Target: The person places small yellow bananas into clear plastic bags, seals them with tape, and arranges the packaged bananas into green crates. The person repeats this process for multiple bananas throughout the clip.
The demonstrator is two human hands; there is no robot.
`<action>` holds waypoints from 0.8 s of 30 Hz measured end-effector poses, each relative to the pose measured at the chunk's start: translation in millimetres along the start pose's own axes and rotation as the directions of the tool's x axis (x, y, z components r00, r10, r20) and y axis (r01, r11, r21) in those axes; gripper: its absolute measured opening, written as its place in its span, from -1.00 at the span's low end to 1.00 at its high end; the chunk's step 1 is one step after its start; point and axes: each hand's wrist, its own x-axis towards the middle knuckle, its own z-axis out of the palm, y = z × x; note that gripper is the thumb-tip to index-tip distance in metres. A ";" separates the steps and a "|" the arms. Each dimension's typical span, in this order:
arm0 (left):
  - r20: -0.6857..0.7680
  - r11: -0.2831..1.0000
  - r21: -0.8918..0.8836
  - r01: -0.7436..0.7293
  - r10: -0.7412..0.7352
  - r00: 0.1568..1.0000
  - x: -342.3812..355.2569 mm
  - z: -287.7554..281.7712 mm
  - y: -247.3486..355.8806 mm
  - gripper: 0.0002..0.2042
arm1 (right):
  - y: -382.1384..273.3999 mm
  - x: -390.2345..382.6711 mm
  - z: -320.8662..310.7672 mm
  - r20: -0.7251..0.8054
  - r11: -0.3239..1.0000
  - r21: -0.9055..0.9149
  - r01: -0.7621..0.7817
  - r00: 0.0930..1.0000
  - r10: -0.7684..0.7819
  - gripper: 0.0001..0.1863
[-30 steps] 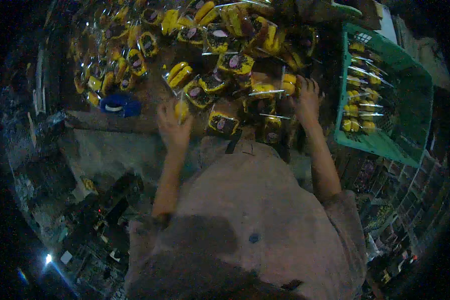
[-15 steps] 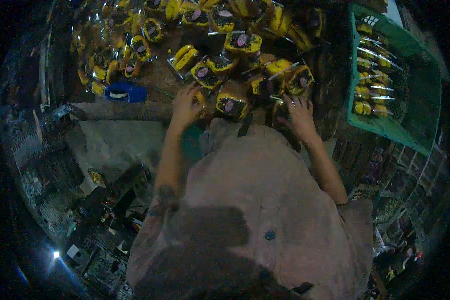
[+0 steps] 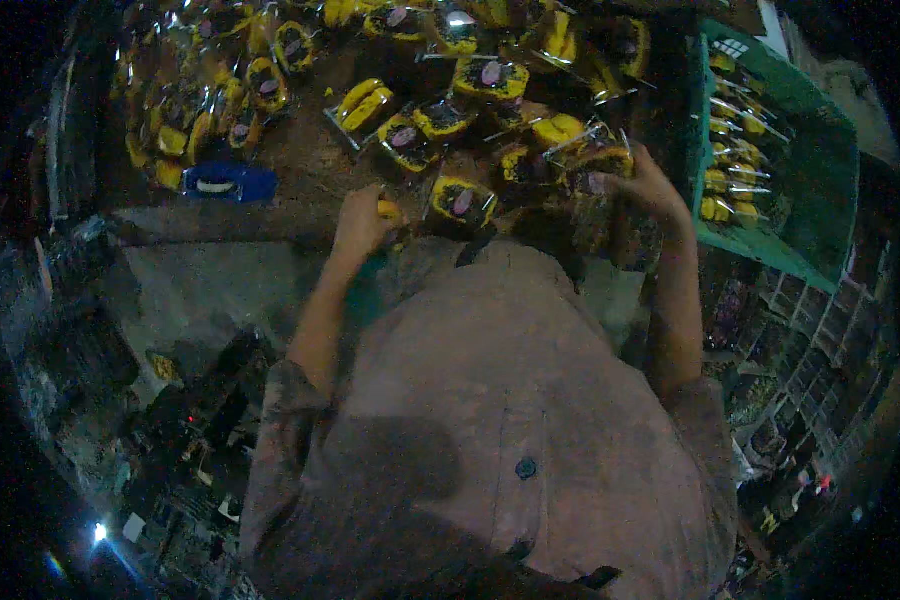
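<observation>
My left hand is at the near edge of the table, its fingers curled round a clear-wrapped yellow cake, mostly hidden by the hand. Farther right, my right hand grips the right end of another wrapped cake, thumb and fingers closed on it. Between the hands lies a wrapped cake with a dark face and a pinkish oval label. Just beyond it are several more, among them a labelled one and one turned to show its yellow side.
A large heap of wrapped cakes covers the table's far left. Near its front sits a blue object with a pale handle-like part. On the right stands a green crate with a row of wrapped cakes along its left side. The brown tabletop shows between the packs.
My right hand has moved right and slightly away from me, closing on a wrapped cake and tilting it. The left hand, open over a cake before, has curled its fingers round it.
</observation>
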 end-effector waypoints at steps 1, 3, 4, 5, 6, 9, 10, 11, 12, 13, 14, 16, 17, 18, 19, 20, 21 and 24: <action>-0.097 1.000 -0.009 0.006 -0.007 0.995 -13.1 0.8 4.9 -0.39 | -3.4 20.1 -5.6 0.103 0.997 0.074 -0.021 0.995 0.014 -0.33; -0.236 0.999 0.028 0.024 -0.016 0.972 -34.4 12.0 15.5 -0.43 | -8.8 38.2 -10.9 0.186 0.999 -0.043 -0.010 0.982 0.018 -0.24; -0.292 0.997 0.073 0.036 -0.014 0.956 -39.1 22.1 21.8 -0.45 | -12.2 42.5 -9.5 0.156 0.970 -0.238 0.050 0.988 -0.013 -0.19; -0.365 0.992 0.119 0.031 0.015 0.931 -41.0 31.0 26.0 -0.46 | -13.0 37.2 -1.3 0.052 0.910 -0.396 0.125 0.992 -0.113 -0.16; -0.393 0.965 0.262 0.031 0.077 0.916 -48.7 42.9 33.2 -0.48 | -15.7 30.2 3.9 -0.037 0.808 -0.587 0.052 0.995 -0.090 -0.12; -0.194 0.981 0.083 0.172 -0.154 0.969 -57.4 54.5 42.0 -0.45 | -20.9 -5.8 23.5 -0.121 0.684 -0.726 0.075 0.965 -0.234 -0.12; -0.094 0.971 0.022 0.239 -0.236 0.967 -61.0 50.5 42.7 -0.40 | -20.2 -18.9 37.3 -0.185 0.783 -0.621 0.043 0.962 -0.199 -0.13; -0.147 0.987 -0.020 0.160 -0.161 0.976 -60.3 43.4 43.0 -0.38 | -19.4 -26.7 47.7 -0.214 0.794 -0.608 -0.003 0.964 -0.160 -0.13; -0.151 0.991 -0.049 0.123 -0.129 0.980 -61.9 31.7 42.2 -0.37 | -18.0 -32.3 59.9 -0.262 0.800 -0.599 -0.010 0.947 -0.184 -0.14; -0.099 0.987 -0.073 0.142 -0.149 0.984 -60.3 17.8 41.3 -0.35 | -17.2 -37.5 67.9 -0.303 0.806 -0.592 -0.012 0.930 -0.209 -0.14; -0.095 0.979 -0.110 0.174 -0.185 0.978 -59.4 2.9 42.2 -0.39 | -16.0 -39.3 72.6 -0.319 0.781 -0.620 -0.070 0.932 -0.170 -0.09; 0.008 0.965 -0.219 0.144 -0.145 0.989 -51.0 -26.3 44.8 -0.41 | -15.2 -45.6 75.9 -0.363 0.816 -0.562 -0.136 0.927 -0.094 -0.09; 0.035 0.952 -0.289 0.104 -0.097 0.995 -51.5 -39.2 47.5 -0.42 | -15.7 -48.9 76.0 -0.354 0.840 -0.513 -0.178 0.935 -0.018 -0.08; 0.051 0.956 -0.281 0.089 -0.078 0.996 -45.7 -50.8 49.5 -0.40 | -16.7 -58.0 72.8 -0.377 0.820 -0.543 -0.183 0.925 -0.044 -0.07; 0.074 0.945 -0.303 0.122 -0.105 0.992 -41.3 -58.7 54.0 -0.38 | -17.9 -66.4 70.5 -0.392 0.813 -0.553 -0.179 0.918 -0.065 -0.06; 0.048 0.933 -0.344 0.103 -0.092 0.995 -35.8 -65.4 57.1 -0.36 | -19.4 -75.2 70.6 -0.436 0.797 -0.568 -0.205 0.896 -0.081 -0.05; 0.024 0.920 -0.382 0.091 -0.089 0.996 -31.5 -69.3 61.0 -0.34 | -20.4 -84.7 71.3 -0.389 0.766 -0.607 -0.210 0.920 -0.055 -0.09; 0.243 0.920 -0.392 -0.010 0.114 0.963 14.3 -60.2 71.0 -0.20 | -14.9 -98.9 92.4 -0.303 0.692 -0.682 -0.237 0.952 0.027 -0.14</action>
